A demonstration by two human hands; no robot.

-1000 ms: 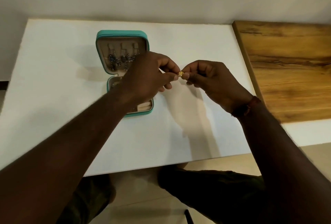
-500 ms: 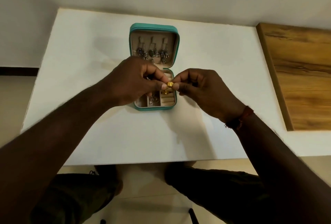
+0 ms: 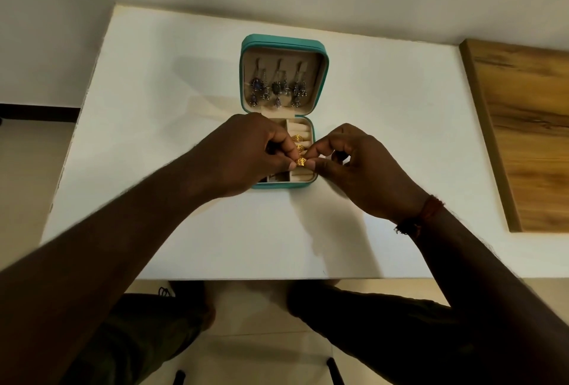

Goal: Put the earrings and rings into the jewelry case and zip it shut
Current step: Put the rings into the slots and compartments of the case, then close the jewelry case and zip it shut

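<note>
1. Head view: teal jewelry case [image 3: 284, 45] lies open at centre frame on the white desk [image 3: 154, 138].
2. Dark drop earrings [image 3: 278, 88] hang in the lid; two gold rings [image 3: 298, 142] sit in the right-hand ring rolls of the base.
3. Left hand [image 3: 243, 155] and right hand [image 3: 357, 169] meet over the base, fingers of both pinched shut on one gold ring [image 3: 301, 162].
4. Wooden board [image 3: 523, 125] at right edge.

A teal jewelry case [image 3: 284, 42] with a beige lining lies open on the white table [image 3: 184, 230]. Dark silver-blue earrings [image 3: 277, 88] hang in its lid, and gold latticed rings [image 3: 298, 139] sit in its base. Right of the case lies a brown wood-grain board [image 3: 523, 125].
</note>
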